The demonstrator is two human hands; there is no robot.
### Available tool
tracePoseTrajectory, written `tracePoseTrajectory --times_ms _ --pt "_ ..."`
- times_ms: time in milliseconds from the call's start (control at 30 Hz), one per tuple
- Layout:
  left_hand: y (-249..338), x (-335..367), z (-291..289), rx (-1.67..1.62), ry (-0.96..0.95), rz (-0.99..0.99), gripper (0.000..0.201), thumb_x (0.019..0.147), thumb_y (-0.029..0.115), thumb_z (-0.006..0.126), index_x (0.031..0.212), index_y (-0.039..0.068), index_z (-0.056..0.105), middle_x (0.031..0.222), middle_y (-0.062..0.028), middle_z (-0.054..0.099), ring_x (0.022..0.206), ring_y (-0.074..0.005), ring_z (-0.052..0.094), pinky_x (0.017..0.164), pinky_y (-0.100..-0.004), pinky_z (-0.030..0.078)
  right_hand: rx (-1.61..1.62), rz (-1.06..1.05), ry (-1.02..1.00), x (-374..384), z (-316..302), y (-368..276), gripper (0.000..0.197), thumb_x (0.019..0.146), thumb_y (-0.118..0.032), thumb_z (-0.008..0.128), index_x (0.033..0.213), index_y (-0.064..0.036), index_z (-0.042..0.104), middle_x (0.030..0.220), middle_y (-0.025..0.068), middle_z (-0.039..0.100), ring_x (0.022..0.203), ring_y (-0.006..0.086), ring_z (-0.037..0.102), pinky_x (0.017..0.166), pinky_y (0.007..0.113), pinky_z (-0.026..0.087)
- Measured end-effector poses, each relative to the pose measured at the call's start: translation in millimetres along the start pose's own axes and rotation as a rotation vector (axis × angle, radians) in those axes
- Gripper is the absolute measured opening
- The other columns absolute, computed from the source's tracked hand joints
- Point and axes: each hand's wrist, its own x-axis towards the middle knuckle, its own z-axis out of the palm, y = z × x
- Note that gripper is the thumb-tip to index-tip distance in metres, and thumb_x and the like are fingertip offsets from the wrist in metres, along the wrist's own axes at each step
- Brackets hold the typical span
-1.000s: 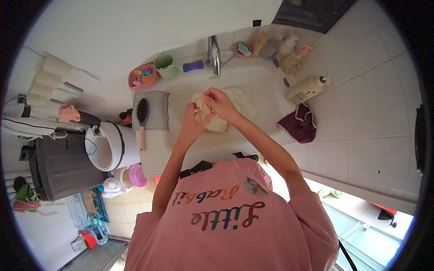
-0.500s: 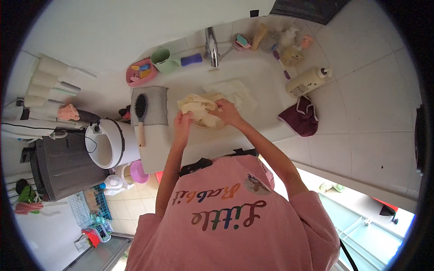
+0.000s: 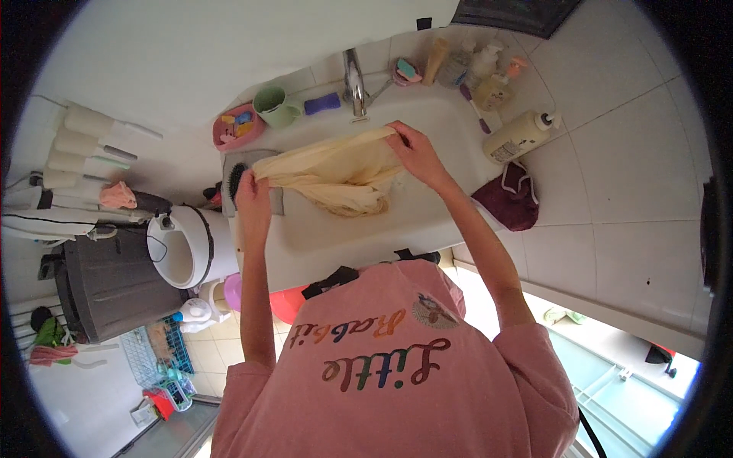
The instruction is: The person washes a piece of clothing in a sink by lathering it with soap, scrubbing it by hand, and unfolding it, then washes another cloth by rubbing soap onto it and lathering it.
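Observation:
A pale yellow cloth [image 3: 336, 169] is stretched by its upper edge between my two hands over the white sink [image 3: 321, 237], its lower part hanging in folds into the basin. My left hand [image 3: 253, 197] grips one corner at the left, its fingers closed. At the right, my right hand [image 3: 416, 153] pinches the other corner, a little below the tap [image 3: 354, 80]. Part of a black-bristled hairbrush [image 3: 236, 183] shows beside my left hand, which hides its handle. The brush lies on a grey cloth [image 3: 275, 203], partly covered by the yellow one.
Along the back rim are a pink soap dish [image 3: 223, 137], a green mug [image 3: 276, 108] and a blue sponge [image 3: 322, 103]. Several pump bottles, one a cream bottle [image 3: 521, 137], line the right corner. A maroon cloth [image 3: 513, 200] lies on the right rim. A white bucket [image 3: 179, 248] stands left.
My hands have moved apart, the left one leftward over the brush, the right one up and rightward. The yellow cloth went from bunched to spread out between them.

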Motion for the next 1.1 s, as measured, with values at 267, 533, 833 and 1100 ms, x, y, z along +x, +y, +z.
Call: tracePoseTrajectory --times_ms 267,533,833,1100 --pt "64.5 26.4 -28.8 -0.064 0.094 -0.038 0.023 0.082 0.015 0.038 0.092 -0.003 0.048 0.081 -0.0064 0.054 0.068 -0.0129 0.049 0.061 -0.0244 0.039 -0.334 -0.332 -0.097 29.4 -42.2 -79.5 0.030 0.069 -0.003 0.051 0.098 -0.0078 0.050 0.077 0.0076 0.047 0.067 0.0152 0.047 0.061 0.025 0.040" --pt "123.7 17.7 -26.0 -0.129 0.008 0.053 0.028 0.083 0.023 0.034 0.090 -0.001 0.046 0.088 -0.0057 0.047 0.077 -0.0111 0.047 0.066 -0.0220 0.039 -0.841 -0.110 0.336 30.3 -32.5 -43.5 0.025 0.068 -0.005 0.049 0.093 -0.0008 0.044 0.080 0.0139 0.051 0.072 0.0279 0.054 0.062 0.035 0.044" --pt "137.2 4.3 7.4 -0.696 -0.087 -0.217 0.031 0.079 0.014 0.040 0.106 -0.001 0.043 0.098 -0.0052 0.048 0.089 -0.0135 0.048 0.076 -0.0243 0.040 0.834 0.802 -0.145 -12.1 58.8 83.0 0.041 0.082 -0.040 0.034 0.107 -0.0090 0.042 0.098 0.0079 0.049 0.095 0.0204 0.046 0.077 0.041 0.037" --pt "135.9 2.0 -8.8 -0.649 -0.021 -0.056 0.034 0.070 -0.003 0.045 0.103 0.000 0.040 0.095 -0.0062 0.049 0.088 -0.0135 0.048 0.075 -0.0235 0.040 0.728 0.706 0.015 0.7 29.7 91.0 0.034 0.076 -0.030 0.051 0.099 -0.0055 0.044 0.093 0.0066 0.047 0.085 0.0170 0.047 0.075 0.031 0.039"
